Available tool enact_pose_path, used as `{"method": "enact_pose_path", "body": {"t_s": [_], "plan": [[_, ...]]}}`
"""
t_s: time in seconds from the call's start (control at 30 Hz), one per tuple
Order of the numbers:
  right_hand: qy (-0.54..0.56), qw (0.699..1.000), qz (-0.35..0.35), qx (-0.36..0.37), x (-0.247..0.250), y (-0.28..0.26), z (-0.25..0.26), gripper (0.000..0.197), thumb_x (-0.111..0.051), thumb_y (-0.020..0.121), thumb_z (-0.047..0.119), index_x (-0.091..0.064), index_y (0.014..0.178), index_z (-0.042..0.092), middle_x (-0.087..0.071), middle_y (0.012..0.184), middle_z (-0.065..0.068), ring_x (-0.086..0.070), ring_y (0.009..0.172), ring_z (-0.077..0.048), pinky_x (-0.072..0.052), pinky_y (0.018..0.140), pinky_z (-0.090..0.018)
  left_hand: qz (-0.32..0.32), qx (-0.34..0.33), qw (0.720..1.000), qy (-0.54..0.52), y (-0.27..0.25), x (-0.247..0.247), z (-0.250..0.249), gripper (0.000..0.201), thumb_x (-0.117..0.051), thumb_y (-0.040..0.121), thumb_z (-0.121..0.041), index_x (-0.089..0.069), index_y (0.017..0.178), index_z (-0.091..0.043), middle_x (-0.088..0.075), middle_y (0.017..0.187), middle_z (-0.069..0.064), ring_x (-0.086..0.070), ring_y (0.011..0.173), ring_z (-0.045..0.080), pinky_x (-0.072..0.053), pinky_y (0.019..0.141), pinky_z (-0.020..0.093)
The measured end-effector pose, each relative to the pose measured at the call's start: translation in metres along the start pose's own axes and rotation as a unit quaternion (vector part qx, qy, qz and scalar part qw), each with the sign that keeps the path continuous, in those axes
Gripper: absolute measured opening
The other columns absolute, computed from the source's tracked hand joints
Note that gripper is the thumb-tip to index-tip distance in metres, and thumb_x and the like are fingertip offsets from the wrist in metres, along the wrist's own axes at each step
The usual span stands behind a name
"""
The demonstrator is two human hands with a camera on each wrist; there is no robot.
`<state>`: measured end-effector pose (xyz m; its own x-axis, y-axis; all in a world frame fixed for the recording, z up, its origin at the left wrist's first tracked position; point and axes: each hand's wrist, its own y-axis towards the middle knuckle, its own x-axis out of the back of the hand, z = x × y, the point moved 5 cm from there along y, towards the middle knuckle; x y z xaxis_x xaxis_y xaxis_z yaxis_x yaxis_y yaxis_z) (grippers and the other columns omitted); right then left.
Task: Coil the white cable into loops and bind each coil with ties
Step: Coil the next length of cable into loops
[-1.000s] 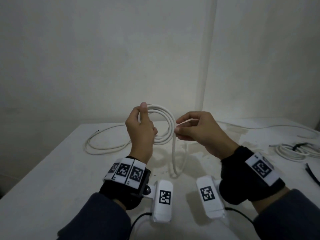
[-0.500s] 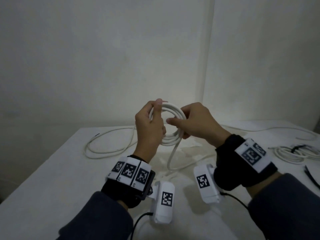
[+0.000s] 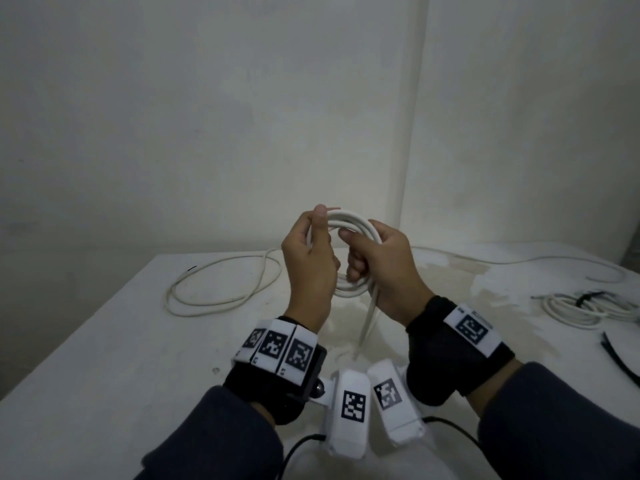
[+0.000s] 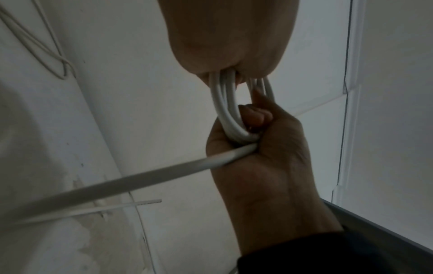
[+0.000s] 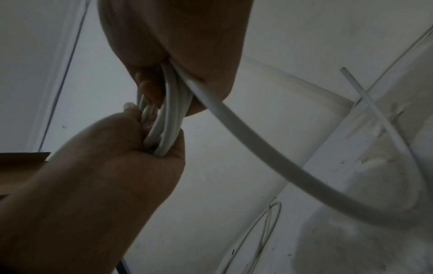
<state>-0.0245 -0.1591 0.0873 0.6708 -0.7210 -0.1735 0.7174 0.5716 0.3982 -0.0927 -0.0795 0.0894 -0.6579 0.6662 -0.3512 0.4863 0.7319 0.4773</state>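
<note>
I hold a coil of white cable (image 3: 349, 221) upright above the table, between both hands. My left hand (image 3: 311, 252) grips its left side, thumb up at the top. The right hand (image 3: 375, 263) curls round the right side of the coil. A free tail (image 3: 369, 315) hangs from the right hand toward the table. In the left wrist view the right hand (image 4: 257, 148) clamps the coil (image 4: 225, 105) and the tail (image 4: 140, 178) together. In the right wrist view the left hand (image 5: 131, 157) holds the loops (image 5: 168, 118), and the tail (image 5: 257, 153) curves away.
More loose white cable (image 3: 221, 289) lies looped on the white table (image 3: 104, 358) at the left. A coiled bundle with a black tie (image 3: 581, 306) lies at the right edge, with black ties (image 3: 620, 358) in front of it. A long cable (image 3: 519, 261) runs along the back right.
My right hand carried the strand up and left onto the coil and now grips the coil itself. Both hands rose a little and came together. The hanging tail is shorter.
</note>
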Motion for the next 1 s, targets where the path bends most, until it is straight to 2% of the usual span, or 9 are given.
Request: {"method": "enact_pose_path", "body": {"t_s": [0.1, 0.23, 0.37, 0.47, 0.53, 0.57, 0.67, 0.77, 1.0], "plan": [[0.057, 0.998, 0.016, -0.014, -0.001, 0.001, 0.001, 0.018, -0.064, 0.09, 0.018, -0.057, 0.08, 0.005, -0.033, 0.044, 0.004, -0.029, 0.036, -0.009, -0.028, 0.036, -0.019, -0.001, -0.012, 0.999, 0.031, 0.003, -0.001, 0.002, 0.031, -0.041, 0.101, -0.032, -0.061, 0.084, -0.016, -0.045, 0.059, -0.011, -0.037, 0.043, 0.003, -0.035, 0.041, 0.019], [0.098, 0.994, 0.0, -0.048, 0.004, 0.005, -0.001, 0.035, -0.061, 0.091, 0.034, -0.048, 0.066, 0.014, -0.026, 0.041, 0.008, -0.022, 0.034, -0.007, -0.021, 0.034, -0.019, 0.08, -0.009, 0.996, 0.042, 0.006, -0.005, 0.008, 0.032, -0.037, 0.103, -0.029, -0.062, 0.103, -0.01, -0.062, 0.088, -0.003, -0.057, 0.076, 0.001, -0.051, 0.069, 0.018], [0.15, 0.983, -0.101, -0.036, 0.029, 0.01, 0.005, 0.043, -0.061, 0.092, 0.034, -0.041, 0.058, 0.02, -0.023, 0.041, 0.008, -0.02, 0.034, -0.007, -0.02, 0.033, -0.018, 0.12, 0.165, 0.976, 0.071, 0.006, 0.01, 0.033, 0.042, -0.033, 0.101, -0.046, -0.058, 0.102, -0.013, -0.057, 0.078, 0.0, -0.054, 0.068, 0.01, -0.049, 0.061, 0.023], [0.213, 0.962, -0.172, -0.018, 0.049, 0.012, 0.011, 0.044, -0.063, 0.091, 0.035, -0.038, 0.058, 0.02, -0.017, 0.047, 0.006, -0.016, 0.037, -0.009, -0.017, 0.034, -0.02, 0.221, 0.357, 0.879, 0.224, -0.018, 0.028, 0.06, 0.061, -0.034, 0.096, -0.058, -0.063, 0.077, -0.008, -0.06, 0.055, 0.002, -0.05, 0.043, 0.012, -0.038, 0.043, 0.017], [0.234, 0.954, -0.185, -0.01, 0.051, 0.012, 0.011, 0.044, -0.063, 0.091, 0.036, -0.037, 0.059, 0.02, -0.016, 0.048, 0.005, -0.016, 0.037, -0.009, -0.018, 0.034, -0.021, 0.338, 0.439, 0.777, 0.299, -0.043, 0.032, 0.07, 0.08, -0.024, 0.092, -0.069, -0.069, 0.075, -0.004, -0.069, 0.062, 0.008, -0.058, 0.047, 0.014, -0.04, 0.046, 0.019], [0.239, 0.953, -0.184, -0.012, 0.049, 0.011, 0.009, 0.045, -0.063, 0.091, 0.036, -0.036, 0.059, 0.02, -0.016, 0.048, 0.005, -0.016, 0.037, -0.009, -0.018, 0.034, -0.021, 0.359, 0.466, 0.758, 0.281, -0.051, 0.03, 0.074, 0.082, -0.024, 0.091, -0.071, -0.07, 0.079, -0.004, -0.071, 0.067, 0.01, -0.062, 0.051, 0.014, -0.042, 0.05, 0.02], [0.256, 0.952, -0.163, -0.029, 0.038, 0.009, -0.001, 0.046, -0.062, 0.092, 0.037, -0.033, 0.059, 0.02, -0.016, 0.046, 0.005, -0.017, 0.035, -0.009, -0.019, 0.034, -0.022, 0.269, 0.48, 0.83, 0.096, -0.047, 0.02, 0.079, 0.05, -0.044, 0.096, -0.048, -0.064, 0.09, -0.002, -0.072, 0.073, 0.01, -0.068, 0.056, 0.015, -0.052, 0.057, 0.021], [0.276, 0.951, -0.123, -0.069, 0.034, 0.007, -0.018, 0.042, -0.059, 0.093, 0.039, -0.038, 0.061, 0.019, -0.018, 0.043, 0.005, -0.018, 0.033, -0.009, -0.022, 0.032, -0.021, 0.123, 0.397, 0.901, -0.125, -0.023, 0.02, 0.076, 0.018, -0.047, 0.098, -0.012, -0.058, 0.094, 0.001, -0.072, 0.08, 0.013, -0.071, 0.066, 0.017, -0.057, 0.066, 0.024], [0.321, 0.926, -0.102, -0.17, 0.039, 0.006, -0.06, 0.048, -0.052, 0.093, 0.037, -0.053, 0.05, 0.016, -0.023, 0.037, 0.003, -0.022, 0.03, -0.01, -0.021, 0.034, -0.018, 0.062, 0.197, 0.976, -0.072, -0.01, 0.037, 0.069, 0.026, -0.048, 0.098, -0.002, -0.041, 0.121, -0.01, -0.07, 0.099, 0.012, -0.072, 0.083, 0.018, -0.059, 0.074, 0.03]]}}
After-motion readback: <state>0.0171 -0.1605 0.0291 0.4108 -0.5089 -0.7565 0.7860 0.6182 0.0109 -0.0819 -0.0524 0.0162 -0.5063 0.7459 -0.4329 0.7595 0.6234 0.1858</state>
